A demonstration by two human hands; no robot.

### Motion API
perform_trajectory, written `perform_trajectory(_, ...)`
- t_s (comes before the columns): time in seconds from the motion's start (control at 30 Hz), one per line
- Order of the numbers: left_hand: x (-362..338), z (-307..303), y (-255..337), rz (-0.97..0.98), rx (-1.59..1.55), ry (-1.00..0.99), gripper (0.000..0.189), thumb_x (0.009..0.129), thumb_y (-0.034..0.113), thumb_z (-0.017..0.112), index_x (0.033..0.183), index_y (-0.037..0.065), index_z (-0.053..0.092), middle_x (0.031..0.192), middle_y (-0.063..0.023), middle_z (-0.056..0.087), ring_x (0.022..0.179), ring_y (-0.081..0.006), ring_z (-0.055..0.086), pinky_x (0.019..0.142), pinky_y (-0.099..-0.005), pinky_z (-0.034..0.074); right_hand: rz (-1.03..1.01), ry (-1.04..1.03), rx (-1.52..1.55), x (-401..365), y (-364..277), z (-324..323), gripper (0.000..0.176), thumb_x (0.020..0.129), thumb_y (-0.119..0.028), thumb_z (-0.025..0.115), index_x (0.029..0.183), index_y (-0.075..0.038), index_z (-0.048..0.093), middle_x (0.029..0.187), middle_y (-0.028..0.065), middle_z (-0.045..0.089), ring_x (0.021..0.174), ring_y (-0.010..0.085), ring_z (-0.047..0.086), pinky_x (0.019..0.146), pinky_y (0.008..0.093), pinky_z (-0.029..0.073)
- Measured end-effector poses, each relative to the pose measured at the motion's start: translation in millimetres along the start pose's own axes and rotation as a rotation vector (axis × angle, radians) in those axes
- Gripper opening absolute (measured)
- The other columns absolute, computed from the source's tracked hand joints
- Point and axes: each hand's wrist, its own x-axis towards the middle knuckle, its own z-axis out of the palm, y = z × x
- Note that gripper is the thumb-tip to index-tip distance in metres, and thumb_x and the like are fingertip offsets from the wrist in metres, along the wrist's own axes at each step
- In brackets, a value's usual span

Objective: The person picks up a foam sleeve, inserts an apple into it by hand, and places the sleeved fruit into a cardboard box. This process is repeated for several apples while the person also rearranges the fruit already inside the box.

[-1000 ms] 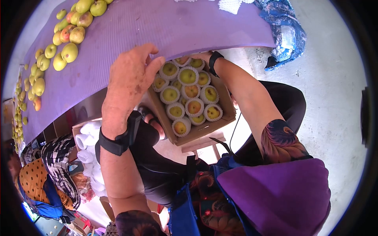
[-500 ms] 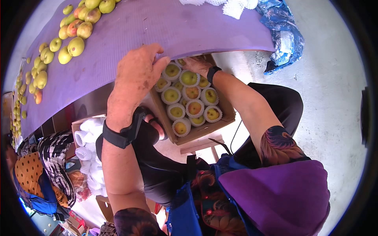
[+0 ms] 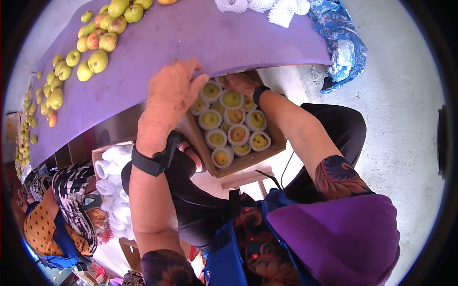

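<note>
An open cardboard box [image 3: 281,145] below the table edge holds several yellow-green and reddish apples [image 3: 232,99] in white foam nets. My right hand [image 3: 241,84] reaches into the box's far end, under the purple table edge, beside an apple; its fingertips are in shadow and partly hidden. My left hand [image 3: 174,88] is held over the table edge, left of the box, with thumb and fingers apart and nothing in it. Dark bands circle both wrists.
Loose apples [image 3: 98,61] lie on the purple-covered table [image 3: 191,38] at the left. White foam nets [image 3: 282,12] and a blue patterned cloth [image 3: 339,47] are at its right end. More nets [image 3: 114,190] fill a box at the lower left, near another person [image 3: 71,205].
The view has shifted slightly, so the table apples and box appear a little further right and lower. My right hand remains at the box's far end; my left stays apart.
</note>
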Motion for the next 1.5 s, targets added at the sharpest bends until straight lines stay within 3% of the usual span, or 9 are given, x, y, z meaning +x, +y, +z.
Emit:
perform_trajectory(0.23, 0.8, -4.6, -8.9, -0.007, -0.035, 0.071, 0.025, 0.084, 0.024, 0.064, 0.100, 0.004, 0.064, 0.081, -0.0165, 0.066, 0.077, -0.0342, 0.064, 0.069, -0.0414, 0.050, 0.044, 0.021, 0.016, -15.1, -20.6, -25.4, 0.051, 0.078, -0.020, 0.064, 0.122, 0.001, 0.050, 0.123, 0.0233, 0.054, 0.116, 0.0372, 0.050, 0.100, 0.0437, 0.039)
perform_trajectory(0.33, 0.8, -6.8, -7.4, -0.010, -0.045, 0.125, 0.026, 0.084, 0.023, 0.065, 0.101, 0.003, 0.064, 0.078, -0.0162, 0.065, 0.072, -0.0337, 0.063, 0.066, -0.0402, 0.049, -0.216, 0.207, -0.146, -26.0, -23.5, -29.8, 0.049, 0.078, -0.017, 0.063, 0.122, 0.000, 0.051, 0.119, 0.0221, 0.056, 0.115, 0.0360, 0.051, 0.101, 0.0445, 0.038)
perform_trajectory(0.43, 3.1, -8.1, -5.3, 0.002, -0.037, 0.137, 0.025, 0.084, 0.023, 0.064, 0.100, 0.003, 0.064, 0.079, -0.0164, 0.066, 0.073, -0.0341, 0.064, 0.066, -0.0405, 0.050, -0.084, -0.074, -0.149, -48.6, -34.2, -40.0, 0.048, 0.080, -0.015, 0.062, 0.124, -0.002, 0.051, 0.118, 0.0202, 0.056, 0.117, 0.0332, 0.050, 0.102, 0.0435, 0.038)
perform_trajectory(0.5, 6.2, -6.5, -3.9, 0.034, -0.032, 0.141, 0.025, 0.084, 0.022, 0.064, 0.099, 0.003, 0.064, 0.079, -0.0166, 0.066, 0.074, -0.0344, 0.064, 0.066, -0.0407, 0.050, -0.456, -0.137, -0.056, -64.0, -27.4, -44.6, 0.041, 0.082, -0.015, 0.062, 0.121, -0.004, 0.053, 0.108, 0.0181, 0.060, 0.110, 0.0312, 0.056, 0.095, 0.0416, 0.045)
perform_trajectory(0.6, 10.7, -3.5, -1.7, 0.058, -0.048, 0.176, 0.024, 0.084, 0.022, 0.064, 0.098, 0.003, 0.064, 0.079, -0.0173, 0.066, 0.074, -0.0351, 0.064, 0.066, -0.0408, 0.050, -0.234, -0.524, -0.089, -62.1, -97.0, -118.2, 0.034, 0.084, -0.018, 0.062, 0.115, -0.006, 0.055, 0.095, 0.0152, 0.064, 0.096, 0.0309, 0.062, 0.085, 0.0409, 0.050)
perform_trajectory(0.87, 19.6, -0.6, 8.5, 0.052, -0.058, 0.233, 0.025, 0.084, 0.023, 0.065, 0.098, 0.003, 0.064, 0.078, -0.0179, 0.066, 0.072, -0.0337, 0.064, 0.066, -0.0399, 0.050, -0.195, -0.326, 0.314, -43.6, -115.8, -199.2, 0.031, 0.083, -0.021, 0.063, 0.109, -0.004, 0.061, 0.093, 0.0173, 0.067, 0.087, 0.0323, 0.065, 0.078, 0.0401, 0.050)
perform_trajectory(1.0, 15.0, 1.7, 12.8, 0.012, -0.061, 0.217, 0.025, 0.084, 0.023, 0.065, 0.098, 0.003, 0.065, 0.077, -0.0178, 0.066, 0.072, -0.0327, 0.065, 0.065, -0.0395, 0.050, -0.228, 0.213, -0.023, -22.2, -79.5, -224.7, 0.025, 0.084, -0.023, 0.061, 0.103, -0.007, 0.063, 0.087, 0.0164, 0.066, 0.083, 0.0314, 0.065, 0.073, 0.0378, 0.050)
perform_trajectory(1.17, 15.2, 2.2, 15.6, 0.060, 0.000, 0.226, 0.024, 0.084, 0.023, 0.064, 0.098, 0.003, 0.065, 0.077, -0.0172, 0.066, 0.072, -0.0317, 0.065, 0.065, -0.0386, 0.050, 0.080, 0.400, -0.194, -33.8, -59.6, -250.9, 0.034, 0.084, -0.027, 0.064, 0.114, -0.012, 0.059, 0.099, 0.0149, 0.063, 0.097, 0.0324, 0.061, 0.083, 0.0430, 0.048)
perform_trajectory(1.5, 17.4, 10.2, 13.3, 0.044, -0.034, 0.209, 0.022, 0.084, 0.022, 0.064, 0.097, 0.003, 0.064, 0.077, -0.0168, 0.065, 0.071, -0.0319, 0.064, 0.065, -0.0385, 0.050, 0.302, 0.156, -0.374, -18.7, -14.3, -226.8, 0.040, 0.083, -0.029, 0.065, 0.116, -0.008, 0.060, 0.115, 0.0185, 0.055, 0.114, 0.0362, 0.051, 0.094, 0.0478, 0.044)
